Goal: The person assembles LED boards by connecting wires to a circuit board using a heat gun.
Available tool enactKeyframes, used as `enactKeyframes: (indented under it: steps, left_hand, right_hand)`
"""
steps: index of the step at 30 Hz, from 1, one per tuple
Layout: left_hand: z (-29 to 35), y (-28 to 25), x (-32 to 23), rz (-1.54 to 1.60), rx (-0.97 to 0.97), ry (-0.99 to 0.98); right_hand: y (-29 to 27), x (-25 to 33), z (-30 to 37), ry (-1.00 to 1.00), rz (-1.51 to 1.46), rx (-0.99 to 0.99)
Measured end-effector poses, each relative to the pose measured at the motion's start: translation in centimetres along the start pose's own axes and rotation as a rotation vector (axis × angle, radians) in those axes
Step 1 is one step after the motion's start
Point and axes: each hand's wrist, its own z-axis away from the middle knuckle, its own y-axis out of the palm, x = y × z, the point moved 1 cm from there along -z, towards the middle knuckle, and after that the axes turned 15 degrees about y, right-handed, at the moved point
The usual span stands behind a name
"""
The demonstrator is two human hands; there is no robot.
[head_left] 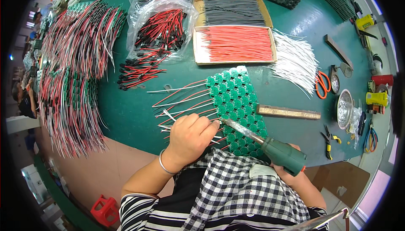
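A panel of small round green circuit boards (238, 104) lies in front of me. Red and white wires (179, 99) stick out from its left edge. My left hand (192, 134) is closed in a pinch at that edge, with white wires (168, 115) poking out behind its fingers. In my right hand (291, 175), mostly hidden by the tool, is a green soldering gun (283, 154). Its metal tip reaches the panel just beside my left fingertips. A flat bar (289, 112) rests against the panel's right side.
Beyond the panel lie boxed red wires (240, 44), boxed dark wires (234, 12) and loose white wires (295, 60). Bagged red-black leads (162, 28) sit left of these. Wired panels (76, 49) are piled far left. At right are orange-handled scissors (323, 85), a metal bowl (344, 108) and pliers (328, 143).
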Motion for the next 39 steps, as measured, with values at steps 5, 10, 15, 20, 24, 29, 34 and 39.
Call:
enactKeyframes:
  steps: [5,10,15,20,24,29,34,39]
  left_hand:
    - [-0.1,0.1,0.0,-0.006,-0.010,0.002]
    - [-0.2,0.0,-0.1,-0.029,-0.015,0.015]
    - [0.1,0.2,-0.1,-0.032,-0.047,0.007]
    - [0.4,0.2,-0.5,0.028,-0.115,-0.026]
    - [0.4,-0.2,-0.9,-0.023,-0.108,-0.015]
    - [0.4,-0.3,-0.4,-0.017,-0.083,-0.009]
    - [0.6,-0.1,-0.6,-0.045,-0.070,0.019]
    - [0.6,-0.1,-0.9,0.012,-0.116,0.022]
  right_hand:
    - [-0.5,0.5,0.0,0.220,-0.262,0.068]
    - [-0.1,0.9,-0.1,0.181,-0.404,0.001]
    - [0.3,0.6,0.8,0.192,-0.419,-0.037]
    - [0.8,-0.2,2.1,0.190,-0.547,-0.056]
    - [0.9,-0.4,3.2,0.239,-0.521,-0.043]
    - [1.0,0.2,3.3,0.324,-0.510,-0.023]
    - [1.5,-0.4,3.6,0.397,-0.261,-0.027]
    - [1.6,-0.4,3.5,0.422,-0.315,-0.041]
